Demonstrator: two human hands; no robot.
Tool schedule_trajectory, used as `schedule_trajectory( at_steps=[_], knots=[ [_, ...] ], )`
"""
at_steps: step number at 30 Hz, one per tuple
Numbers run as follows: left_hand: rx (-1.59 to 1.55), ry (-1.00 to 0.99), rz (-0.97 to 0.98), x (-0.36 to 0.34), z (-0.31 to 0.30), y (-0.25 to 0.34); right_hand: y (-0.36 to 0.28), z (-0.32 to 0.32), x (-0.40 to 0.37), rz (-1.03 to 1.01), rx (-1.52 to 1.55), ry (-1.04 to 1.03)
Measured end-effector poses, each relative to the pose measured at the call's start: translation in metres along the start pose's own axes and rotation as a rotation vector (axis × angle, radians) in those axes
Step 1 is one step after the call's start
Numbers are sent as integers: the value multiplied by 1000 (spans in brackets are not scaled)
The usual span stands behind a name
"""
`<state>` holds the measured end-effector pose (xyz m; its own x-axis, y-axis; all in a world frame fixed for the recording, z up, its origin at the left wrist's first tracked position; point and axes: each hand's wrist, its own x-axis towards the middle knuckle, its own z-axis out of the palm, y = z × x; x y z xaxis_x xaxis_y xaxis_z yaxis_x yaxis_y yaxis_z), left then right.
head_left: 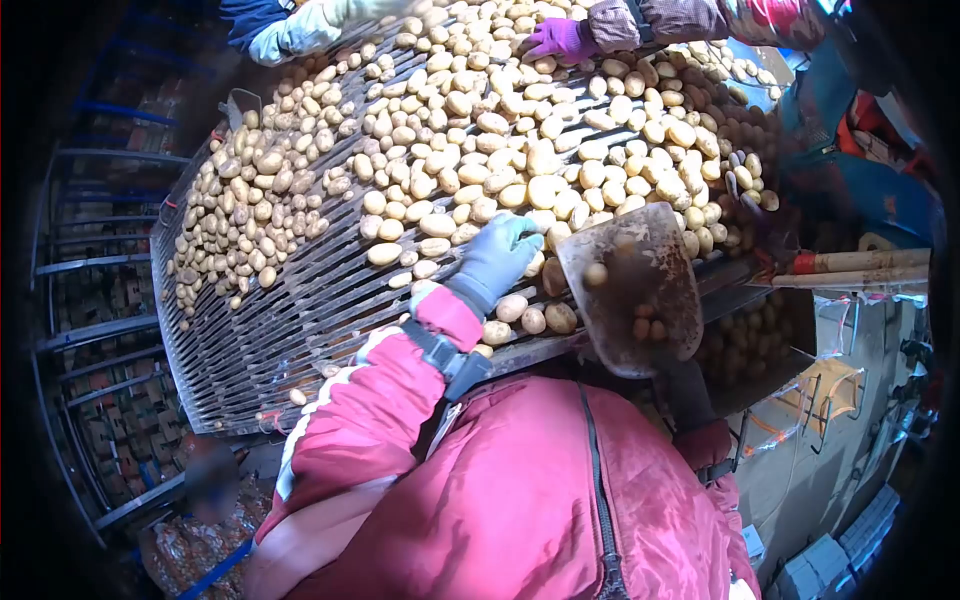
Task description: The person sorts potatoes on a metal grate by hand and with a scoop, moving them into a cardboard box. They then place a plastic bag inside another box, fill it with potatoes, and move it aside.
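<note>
My left hand [497, 258], in a blue-grey glove, reaches over the potatoes [520, 160] near the front edge of a slatted metal grate [300, 290]. Its fingers are bent and slightly apart, with the tips right at the potatoes. Just right of it is a worn, rusty metal plate shaped like a shovel blade [630, 290], with a few potatoes on it. My right forearm runs up to the lower edge of this plate. Only a dark part of my right hand [683, 395] shows there; its fingers are hidden behind the plate.
Across the grate, a person's purple-gloved hand [560, 42] touches the potatoes. Another person's pale sleeve [300, 30] is at the far left. Potatoes lie in a dark bin [750, 345] under the right edge. Metal rails [110, 265] stand at left, and wooden handles [865, 262] jut in at right.
</note>
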<state>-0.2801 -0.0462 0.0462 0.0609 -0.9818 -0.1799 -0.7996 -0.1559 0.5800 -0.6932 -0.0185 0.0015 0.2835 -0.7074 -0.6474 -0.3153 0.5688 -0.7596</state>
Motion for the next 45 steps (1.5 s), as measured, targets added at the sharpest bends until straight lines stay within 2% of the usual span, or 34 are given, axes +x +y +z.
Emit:
schedule_trajectory(
  at_steps=[1, 3, 4, 5, 6, 8, 9, 11, 12, 14, 15, 16, 18, 21, 23, 24, 26, 28, 29, 31, 33, 34, 35, 37, 40, 41, 43, 45],
  knots=[
    [2, -1, -1, -3, 14, -2, -2, -3, -3, 1, 13, -35],
    [8, 131, -134, -14, 44, -7, 7, -12, -1, 2, 24, -72],
    [7, 179, -163, -19, 46, -9, 20, -17, 4, -95, -51, -71],
    [25, 139, -177, -23, 43, -16, 32, -22, 8, -190, -123, -69],
    [36, 65, -205, -26, 31, -17, 27, -22, 4, -186, -117, -75],
    [59, -57, -265, -25, 6, -18, -7, -14, -4, 142, -32, -27],
    [71, -82, -279, -22, 1, -14, -15, -12, -6, 140, -26, -31],
    [97, -88, -286, -11, 5, 0, -27, -9, -8, 357, 294, 55],
    [100, -97, -296, -4, 8, 11, -26, -2, -6, 350, 299, 58],
    [90, -167, -340, 6, 4, 38, -18, 10, -5, 192, 367, 206],
    [79, -212, -364, 10, 3, 46, -18, 7, -6, 194, 370, 210],
    [78, -216, -365, 10, 28, 23, -19, 1, -8, 222, 328, 144],
    [-228, 65, -308, 15, 95, -38, -26, -9, -9, 243, 286, 80],
    [-84, 63, -236, 15, 91, -34, -19, -24, -10, 308, 206, 102],
    [62, 76, -168, 15, 79, -29, 9, -42, 3, -528, -794, 49],
    [133, 84, -133, 15, 73, -25, -4, -38, 0, -534, -803, 47],
    [202, 97, -95, 15, 59, -20, -47, -21, -15, 187, 204, 189],
    [-265, 96, -323, 11, 39, -18, -53, -20, -18, 187, 249, 166],
    [-263, 93, -325, 9, 34, -11, -52, -18, -20, 194, 293, 136],
    [-730, -126, -305, 10, 15, 16, -24, -23, -9, 215, 362, 86],
    [-424, -84, 23, 21, 0, 48, 35, -37, 13, 230, 428, 41],
    [-501, -89, -48, 20, -26, 73, 83, -48, 30, -145, -87, 0],
    [-293, -31, 31, 43, -14, 51, 106, -52, 39, -513, -604, -37],
    [-353, 100, -9, 69, -12, 35, 91, -39, 35, -398, -474, -23],
    [91, 207, 181, 126, 0, 7, 53, -14, 41, -147, -87, -13],
    [130, 228, 166, 138, 13, -5, 38, -4, 46, -67, 59, 3],
    [226, 87, 48, 145, 34, -15, 15, 10, 53, 3, 205, 19],
    [230, 104, 94, 124, 43, -18, 2, 17, 58, 34, 282, 21]
  ],
)
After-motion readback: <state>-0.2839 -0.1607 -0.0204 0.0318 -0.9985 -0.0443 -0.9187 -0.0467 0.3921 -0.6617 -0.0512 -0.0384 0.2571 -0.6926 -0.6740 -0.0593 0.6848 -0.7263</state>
